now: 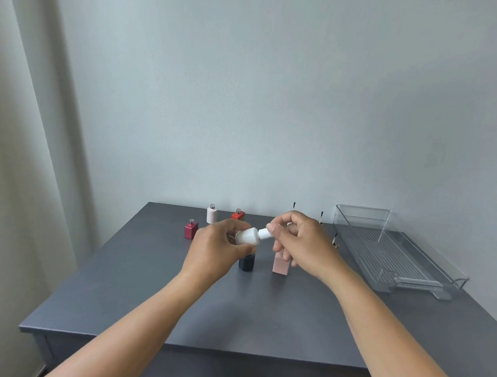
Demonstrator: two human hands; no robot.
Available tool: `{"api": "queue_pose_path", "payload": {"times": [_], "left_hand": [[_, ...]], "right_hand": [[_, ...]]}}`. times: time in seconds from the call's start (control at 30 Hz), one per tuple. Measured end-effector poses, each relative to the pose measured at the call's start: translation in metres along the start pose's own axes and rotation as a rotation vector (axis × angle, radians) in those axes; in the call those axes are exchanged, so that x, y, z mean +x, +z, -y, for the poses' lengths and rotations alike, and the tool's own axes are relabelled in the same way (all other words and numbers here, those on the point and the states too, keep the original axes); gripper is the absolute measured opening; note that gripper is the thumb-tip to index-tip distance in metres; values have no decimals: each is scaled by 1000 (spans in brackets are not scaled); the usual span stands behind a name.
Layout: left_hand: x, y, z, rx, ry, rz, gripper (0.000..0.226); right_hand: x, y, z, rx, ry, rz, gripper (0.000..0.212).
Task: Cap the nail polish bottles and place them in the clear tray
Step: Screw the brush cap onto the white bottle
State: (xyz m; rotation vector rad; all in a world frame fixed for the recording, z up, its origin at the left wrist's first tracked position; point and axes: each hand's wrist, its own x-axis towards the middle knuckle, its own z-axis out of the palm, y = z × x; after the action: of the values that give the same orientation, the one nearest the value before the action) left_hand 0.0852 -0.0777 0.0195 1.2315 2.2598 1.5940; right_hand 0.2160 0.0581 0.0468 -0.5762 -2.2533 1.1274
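Left hand [220, 244] grips white bottle [248, 236] sideways, neck rightward; right hand [299, 237] pinches its cap [263, 234].

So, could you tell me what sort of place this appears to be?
Probably a plain room set up for a tabletop tidying job: a bare grey table against a blank wall, a curtain at the left, and little else.

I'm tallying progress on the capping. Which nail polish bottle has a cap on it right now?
The white bottle, held tilted above the table between the left hand and right hand, with a white cap. The standing bottles whose necks show are bare.
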Motion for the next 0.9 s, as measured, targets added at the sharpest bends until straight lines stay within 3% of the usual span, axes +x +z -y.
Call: {"api": "queue_pose_path", "payload": {"times": [0.13,0.33,0.4,0.7,0.9], "left_hand": [[1,0,1,5,-6,-1,34],[-1,1,1,3,14,-2,39],[-1,0,2,3,15,-2,39],[-2,2,1,10,19,2,39],[-2,0,2,16,21,0,38]], "right_hand": [[1,-2,-3,42,40,42,5],[-1,-3,-2,-59,133,22,60],[-2,-4,-1,-85,134,50,69],[0,1,-12,-20,44,49,5],[-2,1,-8,-62,96,42,49]]}}
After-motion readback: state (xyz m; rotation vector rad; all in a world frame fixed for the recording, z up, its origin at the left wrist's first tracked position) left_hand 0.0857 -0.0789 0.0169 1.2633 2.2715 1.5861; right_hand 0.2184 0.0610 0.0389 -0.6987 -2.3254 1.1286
